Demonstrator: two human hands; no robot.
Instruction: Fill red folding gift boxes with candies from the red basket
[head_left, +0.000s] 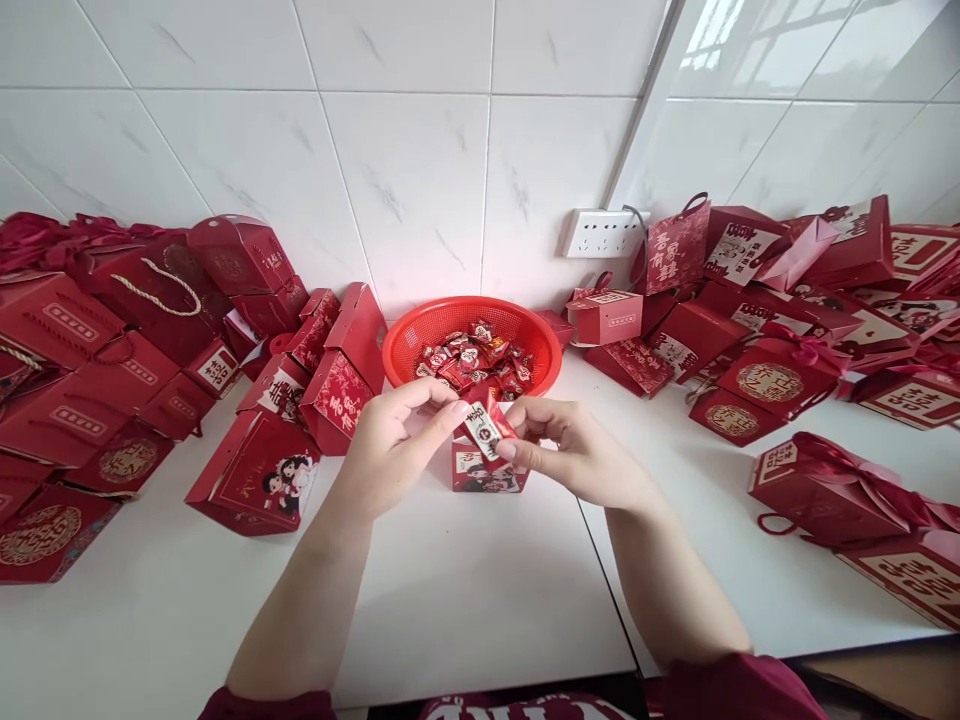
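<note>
A red-wrapped candy [489,430] with a cream printed label is held up in front of me, tilted. My left hand [401,440] pinches its upper left end between thumb and fingers. On the lower right, my right hand [577,452] is closed with its thumb on the wrapper. Just below stands a small red gift box [487,475] with a cartoon couple on its front; its top is mostly hidden by the candy and my hands. Behind them sits an orange-red plastic basket [551,345] with several wrapped candies [469,355] in it.
Red gift boxes [82,330] are piled at the left, one with a cartoon couple [259,470] nearer me. More red boxes [780,375] lie heaped at the right. A white power strip [604,235] is on the tiled wall [405,150]. A seam [607,575] crosses the white tabletop [480,600].
</note>
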